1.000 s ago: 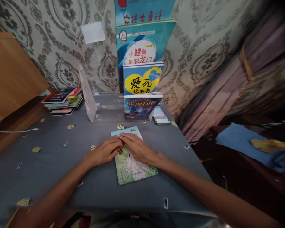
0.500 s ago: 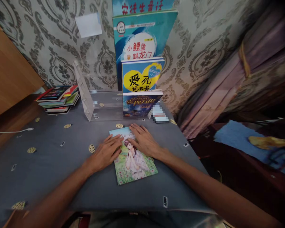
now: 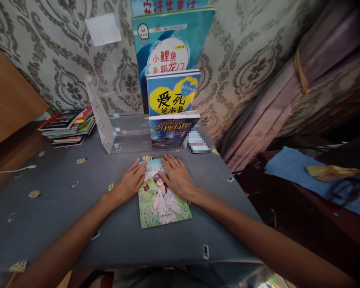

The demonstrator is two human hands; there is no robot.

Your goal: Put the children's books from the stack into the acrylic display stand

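Note:
A thin book (image 3: 160,204) lies closed on the grey tablecloth, its cover showing a drawn girl among flowers under a pale blue top. My left hand (image 3: 129,182) rests at the book's upper left edge, fingers stretched out and the fingertips touching the cover. Flat across the upper right part of the same cover lies my right hand (image 3: 178,176), its fingers extended and hiding some of the title. Neither hand grips anything.
Behind the book stands a clear tiered rack (image 3: 129,142) with several upright books, a dark blue one (image 3: 172,130) lowest. A pile of books (image 3: 67,126) is at the left. A white cable (image 3: 15,170) crosses the left side. A blue cloth (image 3: 288,168) lies at the right.
My left hand has slid left off most of the cover, uncovering more of the picture. The book has turned slightly straighter. My right hand stays on it. The whole view has shifted a little.

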